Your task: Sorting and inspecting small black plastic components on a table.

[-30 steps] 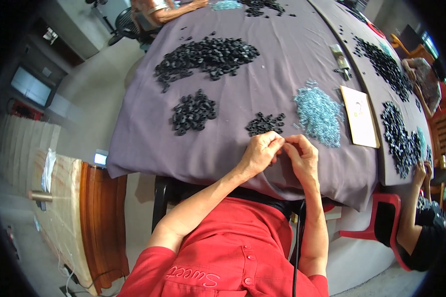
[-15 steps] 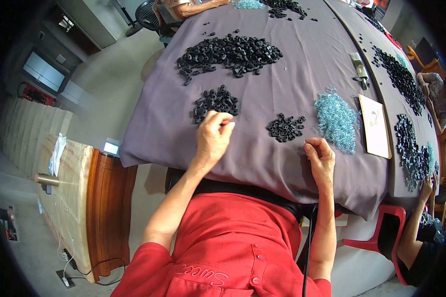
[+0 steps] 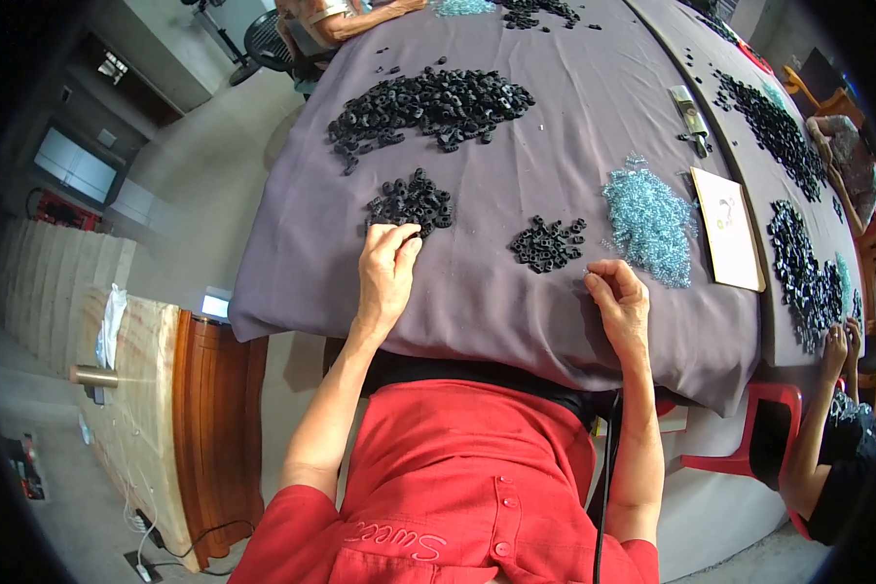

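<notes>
My left hand (image 3: 387, 277) is closed in a pinch at the near edge of a small pile of black ring-shaped plastic parts (image 3: 414, 198). A small black part shows at its fingertips. Further right, my right hand (image 3: 621, 302) pinches a tiny clear piece, too small to make out well. It hovers low over the cloth, between a second small pile of black parts (image 3: 548, 243) and a heap of pale blue, see-through small pieces (image 3: 649, 229).
A larger heap of black parts (image 3: 428, 105) lies farther back on the grey tablecloth (image 3: 477, 302). Beyond the blue heap are a flat board (image 3: 727, 229) and a tube (image 3: 689, 112). Other people's hands (image 3: 835, 346) work at the right; another person's arm (image 3: 370, 19) rests at the far edge.
My left hand has drawn slightly back from the small black pile, and a black part now shows in its fingers. My right hand stays pinched in nearly the same place. The view has shifted slightly.
</notes>
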